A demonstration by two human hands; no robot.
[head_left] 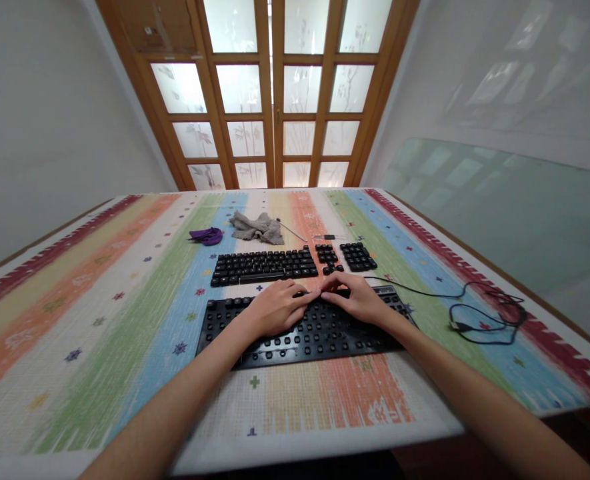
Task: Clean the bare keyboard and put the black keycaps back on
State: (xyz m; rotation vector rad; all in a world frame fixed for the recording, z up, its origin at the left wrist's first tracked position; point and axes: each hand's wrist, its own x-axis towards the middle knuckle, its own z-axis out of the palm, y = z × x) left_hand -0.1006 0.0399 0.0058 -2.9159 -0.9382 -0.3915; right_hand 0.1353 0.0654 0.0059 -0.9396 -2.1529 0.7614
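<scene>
A black keyboard base [305, 333] with its keycaps off lies on the striped tablecloth [125, 313] in front of me. Both hands rest on its far edge. My left hand [275, 310] lies over the middle with its fingers bunched, pointing right. My right hand [357, 300] is curled, and its fingertips meet the left ones at the top row. Anything pinched between them is too small to make out. Just beyond lie the removed keycaps [265, 265], set out in keyboard order, with the number-pad group [357, 257] on the right.
The keyboard's black cable [485, 313] coils on the cloth at the right. A grey rag [257, 228], a purple item [207, 235], a thin rod [292, 231] and a small dark tool [327, 237] lie at the back. Wooden doors [275, 100] stand behind the table.
</scene>
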